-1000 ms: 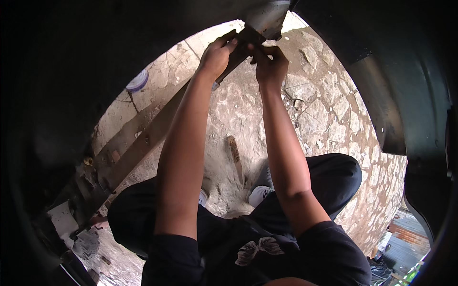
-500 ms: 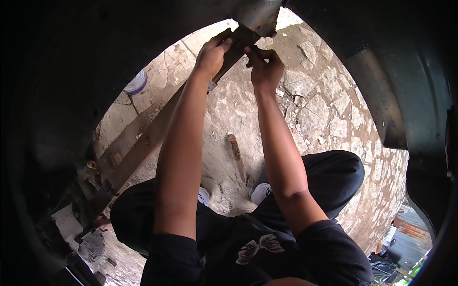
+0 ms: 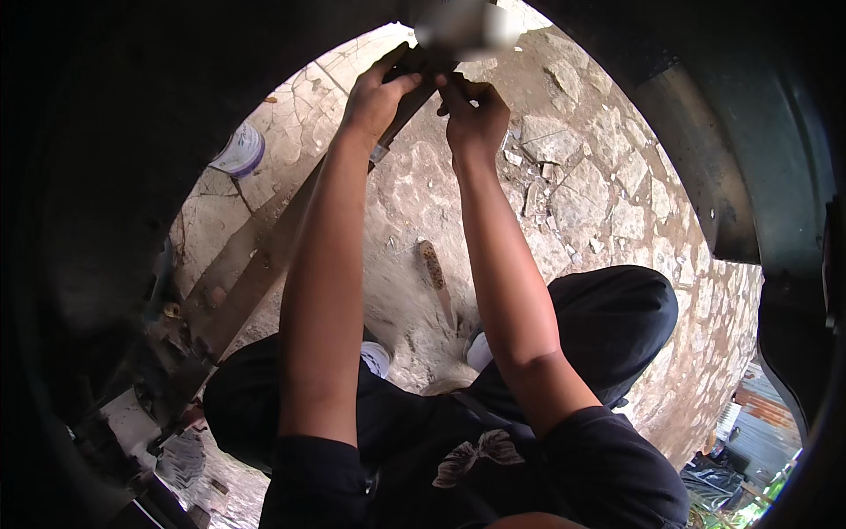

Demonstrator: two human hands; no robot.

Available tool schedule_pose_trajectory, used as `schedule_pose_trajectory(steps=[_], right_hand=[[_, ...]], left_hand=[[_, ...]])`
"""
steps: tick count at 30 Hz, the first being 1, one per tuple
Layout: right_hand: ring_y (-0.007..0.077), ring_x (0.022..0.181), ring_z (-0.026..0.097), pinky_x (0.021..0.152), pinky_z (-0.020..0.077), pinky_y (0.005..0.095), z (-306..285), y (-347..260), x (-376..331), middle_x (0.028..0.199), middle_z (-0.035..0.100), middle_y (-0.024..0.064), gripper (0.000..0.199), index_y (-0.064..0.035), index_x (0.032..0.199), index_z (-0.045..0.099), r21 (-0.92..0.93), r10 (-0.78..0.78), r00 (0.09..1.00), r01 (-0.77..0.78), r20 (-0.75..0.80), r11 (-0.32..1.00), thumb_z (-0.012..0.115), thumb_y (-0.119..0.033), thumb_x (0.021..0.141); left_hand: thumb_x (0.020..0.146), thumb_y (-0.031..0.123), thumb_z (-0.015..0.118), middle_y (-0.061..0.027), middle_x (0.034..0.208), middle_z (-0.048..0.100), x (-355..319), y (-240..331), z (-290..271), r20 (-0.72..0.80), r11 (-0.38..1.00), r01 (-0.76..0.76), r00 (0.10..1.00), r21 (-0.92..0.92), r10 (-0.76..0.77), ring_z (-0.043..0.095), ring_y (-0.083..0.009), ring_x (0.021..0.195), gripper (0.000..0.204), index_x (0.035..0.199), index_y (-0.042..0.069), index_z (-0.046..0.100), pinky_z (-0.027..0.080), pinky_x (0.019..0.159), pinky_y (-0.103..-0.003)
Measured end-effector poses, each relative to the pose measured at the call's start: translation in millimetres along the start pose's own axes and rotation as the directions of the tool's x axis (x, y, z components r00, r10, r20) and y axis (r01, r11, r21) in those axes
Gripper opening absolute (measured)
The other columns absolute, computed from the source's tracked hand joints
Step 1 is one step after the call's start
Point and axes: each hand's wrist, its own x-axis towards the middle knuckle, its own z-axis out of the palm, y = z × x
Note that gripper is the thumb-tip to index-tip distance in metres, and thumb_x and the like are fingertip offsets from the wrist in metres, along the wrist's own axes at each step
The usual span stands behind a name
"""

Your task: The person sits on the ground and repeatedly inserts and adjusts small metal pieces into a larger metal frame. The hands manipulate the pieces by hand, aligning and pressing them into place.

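you are reaching both arms up to the top of the view, working at the upper end of a long dark metal bar (image 3: 264,264) that is slanting down to your left across the stone paving (image 3: 599,203). your left hand (image 3: 374,97) is curling its fingers around the bar's top end, gripping it. your right hand (image 3: 476,115) is closing right beside it, pinching at the same spot, though i cannot tell what small part, if any, it is holding. the joint itself is sitting in shadow under the dark curved panel (image 3: 705,159) overhead. you are squatting, with a flat rusty tool (image 3: 434,269) lying on the ground between your knees and a small tub (image 3: 238,152) off to the left. my worry: the bar is looking heavy and long, so if your left grip is slackening it could be swinging down toward your legs, and fingers that close together could get pinched.
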Motion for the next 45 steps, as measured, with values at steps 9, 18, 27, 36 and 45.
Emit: schedule_pose_trajectory(steps=[9,18,27,36,45], right_hand=[[0.0143,0.06,0.069,0.057,0.051,0.0293,-2.1,16.8,15.1,0.067,0.073,0.0092,0.039,0.0033,0.09,0.073,0.08,-0.037,0.996,0.031,0.083,0.996,0.089,-0.031,0.081],[0.0159,0.062,0.069,0.059,0.0515,0.0304,7.3,6.9,8.4,0.074,0.074,0.0126,0.037,0.0046,0.088,0.07,0.109,-0.049,0.998,0.051,-0.029,0.993,0.089,-0.027,0.083],[0.012,0.064,0.062,0.062,0.0489,0.0272,7.7,-2.7,-3.3,0.075,0.071,0.0093,0.031,0.0025,0.085,0.064,0.099,-0.052,0.998,0.054,-0.028,0.994,0.087,-0.018,0.086],[0.0106,0.064,0.062,0.06,0.0489,0.0254,6.6,3.1,-9.8,0.077,0.071,0.0087,0.028,0.0011,0.084,0.064,0.208,0.006,1.0,-0.001,-0.025,0.978,0.086,-0.015,0.087],[0.0117,0.061,0.065,0.057,0.0496,0.0278,0.6,27.0,-26.0,0.072,0.07,0.0086,0.032,0.0013,0.082,0.063,0.111,0.017,0.996,-0.007,-0.091,0.994,0.085,-0.02,0.088]], left_hand=[[0.088,0.013,0.07,-0.0169,0.13,0.068,4.9,-5.2,-1.0,-0.011,0.996,-0.064,0.998,0.057,0.064,0.063,-0.0237,0.12,0.059,0.144,-0.002,0.056,0.046,0.106,-0.031],[0.087,0.012,0.069,-0.0164,0.13,0.069,3.7,-3.3,0.2,-0.001,0.999,-0.054,0.999,0.008,0.054,0.064,-0.0229,0.119,0.06,0.144,0.0,0.056,0.046,0.107,-0.032],[0.086,0.015,0.068,-0.0162,0.134,0.068,5.2,-8.7,-3.8,-0.002,0.998,-0.055,0.998,0.025,0.055,0.064,-0.0235,0.121,0.061,0.145,0.002,0.057,0.045,0.108,-0.032],[0.084,0.016,0.068,-0.0152,0.134,0.068,2.3,-10.8,-3.4,-0.024,1.0,-0.019,1.0,0.024,0.02,0.064,-0.0236,0.119,0.063,0.145,0.006,0.058,0.045,0.107,-0.031],[0.084,0.016,0.068,-0.0187,0.133,0.068,1.2,-16.0,-7.6,-0.03,0.988,-0.054,0.998,0.144,0.059,0.064,-0.0258,0.122,0.064,0.145,0.002,0.057,0.046,0.107,-0.033]])
